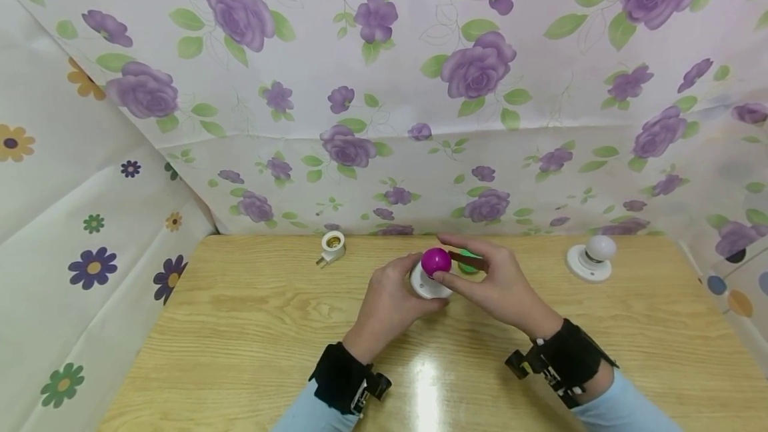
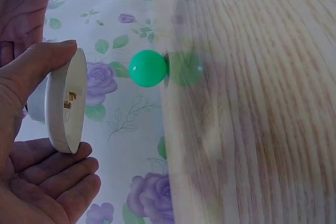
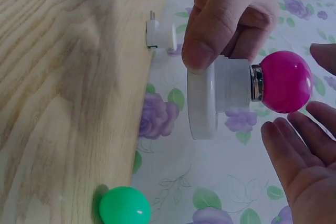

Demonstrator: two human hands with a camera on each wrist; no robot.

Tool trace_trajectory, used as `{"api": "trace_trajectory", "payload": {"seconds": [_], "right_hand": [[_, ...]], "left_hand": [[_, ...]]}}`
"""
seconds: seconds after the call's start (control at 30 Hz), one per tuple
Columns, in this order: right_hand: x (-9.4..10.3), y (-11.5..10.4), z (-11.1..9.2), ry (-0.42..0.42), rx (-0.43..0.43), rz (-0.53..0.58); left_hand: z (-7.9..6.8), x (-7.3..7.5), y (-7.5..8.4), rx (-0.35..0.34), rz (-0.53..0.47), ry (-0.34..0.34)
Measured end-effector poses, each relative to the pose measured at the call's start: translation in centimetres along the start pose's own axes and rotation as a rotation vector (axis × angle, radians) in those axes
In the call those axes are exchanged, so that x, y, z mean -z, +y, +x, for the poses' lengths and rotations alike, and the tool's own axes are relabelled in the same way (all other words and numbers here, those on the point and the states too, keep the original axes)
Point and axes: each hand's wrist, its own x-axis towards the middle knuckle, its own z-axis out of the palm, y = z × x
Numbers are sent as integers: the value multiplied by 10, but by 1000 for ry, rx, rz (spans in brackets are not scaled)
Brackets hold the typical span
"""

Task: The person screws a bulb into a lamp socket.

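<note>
My left hand (image 1: 390,292) grips a round white lamp holder (image 3: 202,100) by its rim, raised off the table. In the left wrist view its underside shows brass contacts. A magenta bulb (image 3: 286,82) sits in the lamp holder's socket, a band of its metal cap showing. Around the bulb, my right hand (image 1: 504,285) has thumb and fingers spread; in the right wrist view its fingertips (image 3: 298,121) are right by the bulb, with a gap at the thumb. A green bulb (image 2: 147,68) rests on the table behind, partly hidden by the right hand in the head view.
On the wooden table (image 1: 252,345), a white plug-in socket (image 1: 333,245) lies at the back, left of the hands. A white bulb (image 1: 601,248) in a round white holder (image 1: 591,273) stands at the back right. Flower-print sheeting (image 1: 384,85) rises behind the table.
</note>
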Motion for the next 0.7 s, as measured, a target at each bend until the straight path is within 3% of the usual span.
{"api": "trace_trajectory", "payload": {"seconds": [0.13,0.37,0.7], "right_hand": [[0,2,2,-54,4,2],[-2,33,2,-80,39,14],[-2,34,0,-72,30,24]], "left_hand": [[0,0,0,-7,-11,-1],[0,0,0,-11,-11,-8],[0,-1,-2,-30,-13,-9]]}}
